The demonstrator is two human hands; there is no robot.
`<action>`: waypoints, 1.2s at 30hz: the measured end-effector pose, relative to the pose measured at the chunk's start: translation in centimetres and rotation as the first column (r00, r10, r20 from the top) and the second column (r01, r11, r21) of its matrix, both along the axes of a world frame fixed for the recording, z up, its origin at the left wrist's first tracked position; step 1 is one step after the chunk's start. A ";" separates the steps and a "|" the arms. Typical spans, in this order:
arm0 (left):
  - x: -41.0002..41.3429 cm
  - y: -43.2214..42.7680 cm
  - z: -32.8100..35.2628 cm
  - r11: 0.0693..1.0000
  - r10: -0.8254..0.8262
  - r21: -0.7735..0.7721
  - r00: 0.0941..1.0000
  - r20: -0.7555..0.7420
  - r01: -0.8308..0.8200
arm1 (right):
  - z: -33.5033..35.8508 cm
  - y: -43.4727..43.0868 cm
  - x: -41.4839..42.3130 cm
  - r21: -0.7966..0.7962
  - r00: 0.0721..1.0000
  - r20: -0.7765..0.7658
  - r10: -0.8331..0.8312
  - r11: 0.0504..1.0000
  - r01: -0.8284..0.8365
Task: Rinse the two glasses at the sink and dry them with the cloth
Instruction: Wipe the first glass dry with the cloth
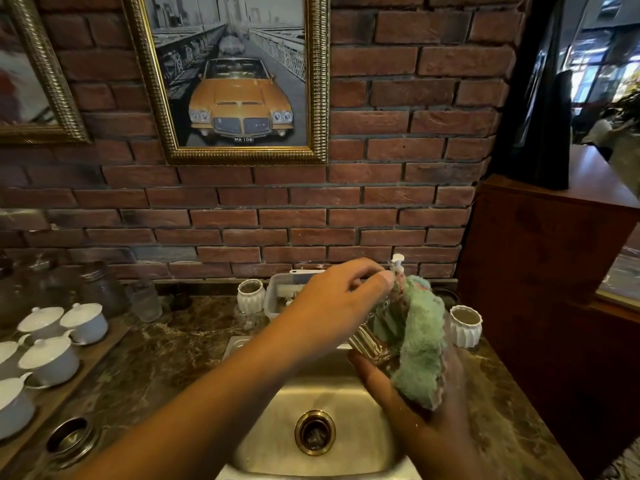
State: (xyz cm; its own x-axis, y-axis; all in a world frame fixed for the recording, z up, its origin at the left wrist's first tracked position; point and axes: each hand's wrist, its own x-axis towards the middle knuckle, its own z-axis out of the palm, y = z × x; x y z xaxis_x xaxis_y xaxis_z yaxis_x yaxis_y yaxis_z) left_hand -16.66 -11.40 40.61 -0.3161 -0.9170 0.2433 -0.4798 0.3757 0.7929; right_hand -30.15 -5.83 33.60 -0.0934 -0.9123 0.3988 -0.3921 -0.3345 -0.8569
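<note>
Green fluffy cloth drapes over a clear glass, both held above the right side of the steel sink. The glass lies tilted, with its thick base toward the lower left and its mouth up and right under the cloth. The right hand cups glass and cloth from below, fingers curled round them. The left hand reaches across and pinches the cloth's top edge between thumb and fingertips.

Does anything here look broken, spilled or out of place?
Nothing stands out. The right hand holds the glass at the sink with the cloth draped on it, and the left hand pinches the cloth's top. The lidded cups sit upright. No crack or spill shows.
</note>
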 end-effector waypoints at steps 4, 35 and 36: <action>0.1 0.3 -0.6 0.996 0.038 -0.081 0.994 -0.105 -0.047 | 1.8 0.4 -0.5 0.045 0.971 0.209 0.112 0.991 -0.124; 0.7 0.4 -0.8 0.987 -0.056 -0.164 0.954 -0.293 0.007 | 0.7 -0.4 0.0 0.125 0.761 0.593 0.264 0.903 -0.411; 0.8 0.4 -0.8 0.985 -0.088 -0.166 0.948 -0.307 0.037 | 1.0 -0.5 -0.1 0.155 0.676 0.690 0.258 0.860 -0.487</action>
State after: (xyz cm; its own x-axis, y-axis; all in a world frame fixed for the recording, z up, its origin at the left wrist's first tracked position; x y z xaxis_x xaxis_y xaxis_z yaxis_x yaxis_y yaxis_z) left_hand -15.86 -10.99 39.77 -0.2568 -0.8405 0.4771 -0.1896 0.5279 0.8279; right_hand -30.29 -6.37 34.56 0.1603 -0.9841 0.0760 0.3722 -0.0111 -0.9281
